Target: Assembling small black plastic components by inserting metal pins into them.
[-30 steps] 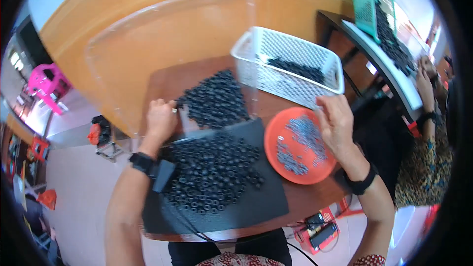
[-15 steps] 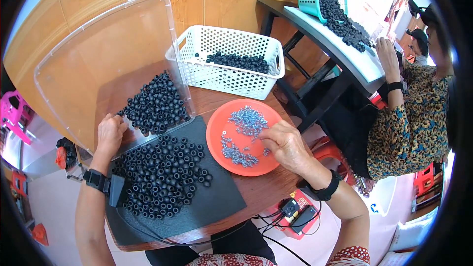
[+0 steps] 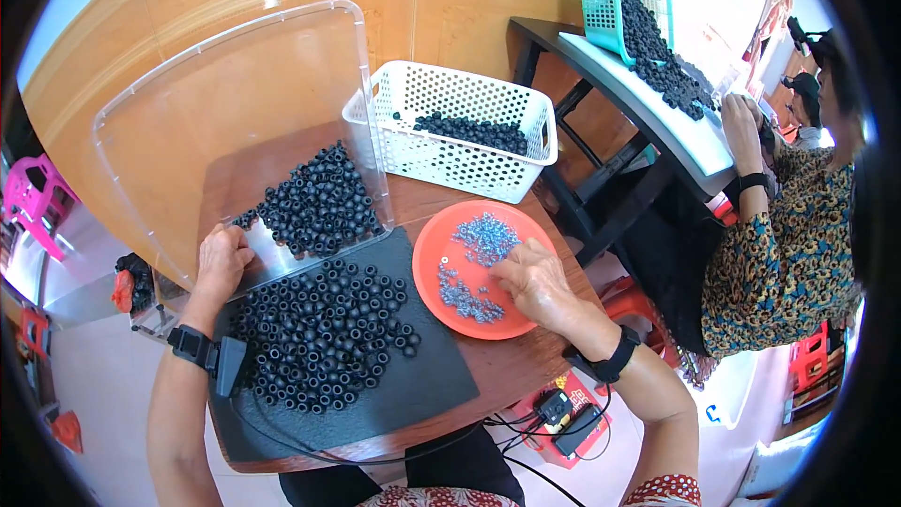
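Observation:
My left hand (image 3: pixel 223 261) is at the left side of a clear plastic bin (image 3: pixel 230 33) tipped on its side, fingers curled; what they hold, if anything, is hidden. Inside the bin lies a heap of black ring-like pieces (image 3: pixel 324 202). More black pieces (image 3: pixel 324 338), many with round holes facing up, are spread over a dark mat (image 3: pixel 422 413) in front of it. Above the right part of an orange-red plate (image 3: pixel 434 296), my right hand (image 3: pixel 533 284) has its thumb and fingers pinched together. Small shiny metallic bits (image 3: pixel 486 238) lie on the plate in two loose piles.
Behind the plate stands a white perforated basket (image 3: pixel 450 169) with black pieces. At the right, a person (image 3: pixel 784 244) works at another table (image 3: pixel 648 113), where a green basket (image 3: pixel 601 0) spills black pieces. Cables (image 3: pixel 375 460) run along the front table edge.
The whole view has shifted a little, moving the scene right and down. My right hand stays over the plate, its fingers drawn closer together. My left hand remains by the bin.

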Tool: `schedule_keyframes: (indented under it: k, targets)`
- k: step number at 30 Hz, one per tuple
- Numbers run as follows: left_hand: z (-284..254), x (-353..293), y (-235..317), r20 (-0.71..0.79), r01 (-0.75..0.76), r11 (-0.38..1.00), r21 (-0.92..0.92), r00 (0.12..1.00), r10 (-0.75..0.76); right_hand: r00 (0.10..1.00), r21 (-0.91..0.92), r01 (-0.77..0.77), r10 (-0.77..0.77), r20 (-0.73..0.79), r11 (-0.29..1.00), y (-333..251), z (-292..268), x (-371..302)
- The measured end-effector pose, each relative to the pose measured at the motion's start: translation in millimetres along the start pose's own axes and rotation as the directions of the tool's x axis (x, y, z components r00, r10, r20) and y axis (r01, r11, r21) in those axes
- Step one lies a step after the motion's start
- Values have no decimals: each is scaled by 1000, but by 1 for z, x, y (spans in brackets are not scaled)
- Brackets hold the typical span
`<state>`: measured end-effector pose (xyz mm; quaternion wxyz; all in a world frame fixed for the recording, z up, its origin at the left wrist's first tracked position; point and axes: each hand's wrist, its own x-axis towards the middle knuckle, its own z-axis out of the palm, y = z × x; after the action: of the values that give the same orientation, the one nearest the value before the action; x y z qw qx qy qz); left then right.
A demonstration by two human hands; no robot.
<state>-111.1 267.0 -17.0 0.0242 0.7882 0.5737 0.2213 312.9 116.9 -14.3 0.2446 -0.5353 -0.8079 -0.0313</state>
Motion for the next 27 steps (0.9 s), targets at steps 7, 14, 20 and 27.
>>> schedule_keyframes:
  k: [7, 14, 20, 27]
  targets:
    - [-23, -8, 6, -87, 166, 935, -312, 976, -202, 985, -18, 170, -170, -1, 985, -1, 6, 5]
    - [-85, -81, 89, 295, 302, 20, -953, 942, -157, 987, -48, 157, -158, -37, 987, -2, 7, 0]
    - [-66, -141, 149, 482, 449, -321, -834, 876, -27, 994, 122, 41, -29, -103, 992, -36, -20, -7]
    - [-48, -169, 168, 478, 433, -494, -754, 877, 39, 993, 453, -42, 86, -78, 890, -97, -39, -15]
